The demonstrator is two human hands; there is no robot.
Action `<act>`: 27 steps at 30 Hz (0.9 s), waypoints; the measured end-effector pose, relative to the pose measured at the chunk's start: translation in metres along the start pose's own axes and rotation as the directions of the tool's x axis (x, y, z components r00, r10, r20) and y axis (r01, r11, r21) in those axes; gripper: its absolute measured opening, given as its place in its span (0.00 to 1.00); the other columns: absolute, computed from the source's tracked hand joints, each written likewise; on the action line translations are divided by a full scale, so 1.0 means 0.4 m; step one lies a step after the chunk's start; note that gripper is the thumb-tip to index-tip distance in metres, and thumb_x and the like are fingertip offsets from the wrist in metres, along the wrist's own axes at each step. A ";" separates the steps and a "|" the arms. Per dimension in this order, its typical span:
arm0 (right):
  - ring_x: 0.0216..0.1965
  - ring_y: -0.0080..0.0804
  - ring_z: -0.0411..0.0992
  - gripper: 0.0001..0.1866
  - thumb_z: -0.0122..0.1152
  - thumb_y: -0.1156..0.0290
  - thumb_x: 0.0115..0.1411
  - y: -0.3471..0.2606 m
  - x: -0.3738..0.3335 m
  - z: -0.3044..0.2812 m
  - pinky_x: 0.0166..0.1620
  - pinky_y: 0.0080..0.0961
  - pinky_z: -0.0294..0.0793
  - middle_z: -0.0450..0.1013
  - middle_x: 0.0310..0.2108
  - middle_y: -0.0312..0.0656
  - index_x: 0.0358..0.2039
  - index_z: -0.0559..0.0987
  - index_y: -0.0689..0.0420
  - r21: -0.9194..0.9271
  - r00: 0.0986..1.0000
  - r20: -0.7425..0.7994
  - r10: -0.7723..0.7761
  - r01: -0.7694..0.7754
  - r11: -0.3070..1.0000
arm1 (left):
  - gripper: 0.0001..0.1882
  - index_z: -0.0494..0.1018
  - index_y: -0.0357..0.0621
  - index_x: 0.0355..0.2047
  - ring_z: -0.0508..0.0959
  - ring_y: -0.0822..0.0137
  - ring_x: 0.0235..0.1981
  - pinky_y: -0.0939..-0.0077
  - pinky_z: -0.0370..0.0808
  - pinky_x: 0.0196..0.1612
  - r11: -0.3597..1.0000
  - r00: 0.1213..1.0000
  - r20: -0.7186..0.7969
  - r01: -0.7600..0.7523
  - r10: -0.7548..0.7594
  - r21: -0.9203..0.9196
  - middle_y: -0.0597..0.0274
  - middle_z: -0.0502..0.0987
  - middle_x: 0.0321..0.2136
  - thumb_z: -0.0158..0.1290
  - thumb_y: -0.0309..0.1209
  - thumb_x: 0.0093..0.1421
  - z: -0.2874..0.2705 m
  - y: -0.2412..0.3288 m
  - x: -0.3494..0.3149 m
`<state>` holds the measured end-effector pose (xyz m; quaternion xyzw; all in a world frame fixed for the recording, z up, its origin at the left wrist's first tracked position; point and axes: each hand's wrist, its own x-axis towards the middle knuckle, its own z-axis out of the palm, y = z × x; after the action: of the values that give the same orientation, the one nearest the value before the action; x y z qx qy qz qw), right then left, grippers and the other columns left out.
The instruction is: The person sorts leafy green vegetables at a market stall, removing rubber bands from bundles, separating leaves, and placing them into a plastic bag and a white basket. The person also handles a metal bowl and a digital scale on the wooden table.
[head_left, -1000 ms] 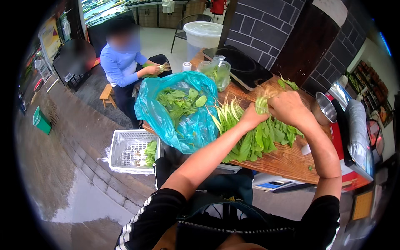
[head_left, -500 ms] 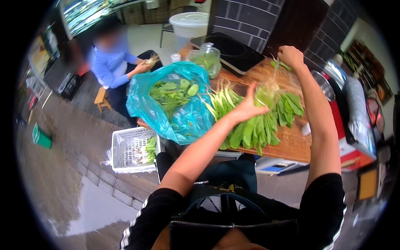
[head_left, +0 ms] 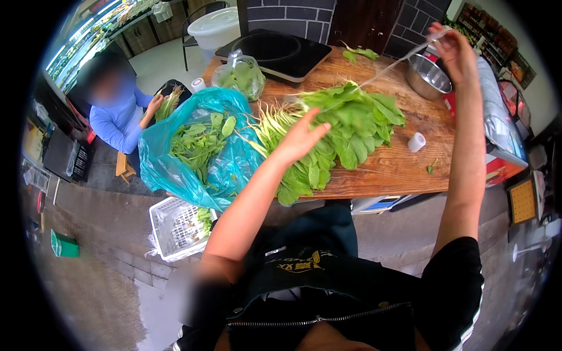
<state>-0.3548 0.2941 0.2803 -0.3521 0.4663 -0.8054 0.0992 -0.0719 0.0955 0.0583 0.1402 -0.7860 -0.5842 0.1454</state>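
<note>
On the wooden table (head_left: pixel 363 187) lies a heap of leafy greens, with pale stems and thin roots (head_left: pixel 271 121) toward its left. My left hand (head_left: pixel 304 139) is closed around the stem end of a bunch of leafy greens (head_left: pixel 366 114) on top of the heap; some of its fingers are hidden by the leaves. Raised at the right, my right hand (head_left: pixel 459 55) pinches one end of a thin, pale plastic strip (head_left: pixel 404 58). The strip runs taut and slanting down to the bunch near my left hand. My right fingers are slightly blurred.
Left of the heap sits an open teal plastic bag (head_left: pixel 155 155) of loose greens. Around the table are a bag of greens (head_left: pixel 242 78), a black cooktop (head_left: pixel 278 52), a steel bowl (head_left: pixel 429 77) and a small white roll (head_left: pixel 416 142). A white basket (head_left: pixel 170 231) stands below; a seated person (head_left: pixel 114 120) handles greens.
My right hand has moved right, stretching out the strip. The bunch in my left hand now lies over the heap with its leaves to the right. The whole view has shifted.
</note>
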 end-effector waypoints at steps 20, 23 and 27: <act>0.53 0.45 0.67 0.34 0.61 0.59 0.49 0.543 -0.084 -0.136 0.54 0.35 0.66 0.67 0.52 0.55 0.55 0.66 0.58 -0.998 0.728 0.043 0.684 0.057 0.001 | 0.27 0.69 0.39 0.50 0.71 0.51 0.48 0.62 0.67 0.51 0.683 0.907 -0.235 -0.075 0.349 0.726 0.47 0.74 0.44 0.48 0.48 0.59 -0.039 0.060 0.019; 0.53 0.44 0.67 0.33 0.64 0.59 0.48 0.512 -0.123 -0.097 0.52 0.36 0.67 0.68 0.51 0.56 0.54 0.67 0.56 -0.990 0.803 0.141 0.579 0.130 0.061 | 0.33 0.62 0.37 0.55 0.66 0.48 0.54 0.60 0.62 0.56 0.802 0.885 -0.189 -0.272 0.426 0.532 0.43 0.68 0.51 0.44 0.52 0.60 -0.007 0.047 0.200; 0.43 0.37 0.72 0.27 0.63 0.64 0.49 0.401 -0.135 -0.097 0.46 0.30 0.69 0.74 0.38 0.48 0.51 0.71 0.53 -0.968 0.888 0.189 0.419 0.096 0.232 | 0.44 0.39 0.39 0.64 0.48 0.53 0.65 0.61 0.50 0.64 0.916 0.973 -0.012 -0.211 0.229 0.342 0.45 0.46 0.64 0.34 0.60 0.61 0.053 -0.021 0.364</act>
<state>-0.3679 0.2595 0.1107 -0.4470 0.8607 -0.2395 0.0445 -0.2135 0.0549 0.0537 0.0889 -0.8814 -0.4165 0.2045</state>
